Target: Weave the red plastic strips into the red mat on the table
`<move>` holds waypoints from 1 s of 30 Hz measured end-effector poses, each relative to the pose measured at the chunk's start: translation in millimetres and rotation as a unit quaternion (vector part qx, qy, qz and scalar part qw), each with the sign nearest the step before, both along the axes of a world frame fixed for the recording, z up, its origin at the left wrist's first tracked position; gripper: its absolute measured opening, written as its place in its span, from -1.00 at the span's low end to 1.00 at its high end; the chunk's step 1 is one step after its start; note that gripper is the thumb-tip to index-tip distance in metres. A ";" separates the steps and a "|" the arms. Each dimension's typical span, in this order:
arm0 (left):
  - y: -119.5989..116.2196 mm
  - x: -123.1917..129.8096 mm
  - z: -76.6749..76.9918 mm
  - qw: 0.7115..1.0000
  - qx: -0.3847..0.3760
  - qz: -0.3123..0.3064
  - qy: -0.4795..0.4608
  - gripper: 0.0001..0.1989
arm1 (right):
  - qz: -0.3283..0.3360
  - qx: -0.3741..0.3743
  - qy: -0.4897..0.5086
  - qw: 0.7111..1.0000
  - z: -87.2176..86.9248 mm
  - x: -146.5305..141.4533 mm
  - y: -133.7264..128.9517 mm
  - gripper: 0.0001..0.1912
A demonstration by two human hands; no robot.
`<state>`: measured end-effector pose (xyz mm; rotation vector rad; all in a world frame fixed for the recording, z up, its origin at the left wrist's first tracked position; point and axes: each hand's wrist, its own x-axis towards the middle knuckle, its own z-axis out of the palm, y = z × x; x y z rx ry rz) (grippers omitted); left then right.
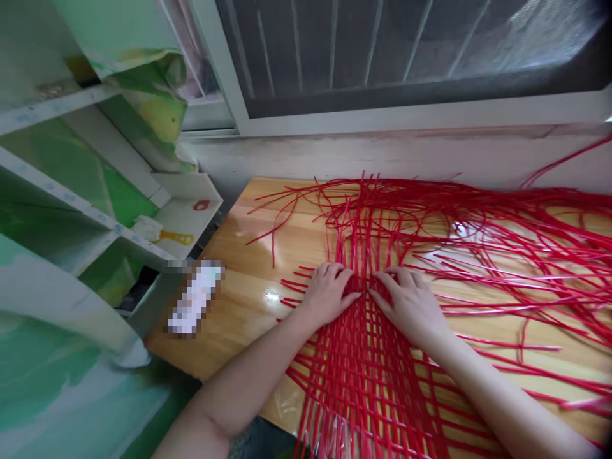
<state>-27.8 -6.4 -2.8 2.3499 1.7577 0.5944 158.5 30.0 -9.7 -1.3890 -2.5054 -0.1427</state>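
Note:
A mesh of red plastic strands (368, 370) is woven crosswise in front of me, with loose strand ends running out at its far end and both sides. My left hand (329, 292) rests on the left part of the weave near its far edge, thumb and fingers apart. On the other side of the centre, my right hand (406, 303) lies over the strands in a mirrored pose, thumb pointing inward. Both hands touch the strands, and the thumbs nearly meet at the middle. Some fingertips are hidden among the strands.
Long loose red strands (502, 197) are heaped along the back and right of the wooden table (248, 255). A blurred-out white object (196, 298) lies at its left. Green-and-white shelves (86, 210) holding a yellow-handled tool (176, 238) stand at left; a window (382, 115) is behind.

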 end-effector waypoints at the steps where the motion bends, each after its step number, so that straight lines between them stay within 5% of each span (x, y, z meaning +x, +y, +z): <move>1: 0.2 -0.3 -0.3 1.000 -0.002 -0.002 0.001 -0.60 | 0.006 0.002 -0.008 1.000 0.3 2.0 -2.1 -0.65; 12: -0.5 0.3 2.9 1.000 -0.008 -0.002 -0.003 -0.66 | -0.019 0.034 -0.005 0.999 -9.7 -2.2 -20.8 -0.72; 22: 5.5 11.7 -3.5 0.999 0.011 0.034 -0.017 -0.64 | -0.043 0.011 0.020 0.999 0.2 -6.3 -21.9 -0.74; 30: 5.1 12.5 2.0 0.999 -0.041 -0.012 0.008 -0.64 | -0.039 -0.004 0.026 0.999 -2.2 -5.1 -20.9 -0.73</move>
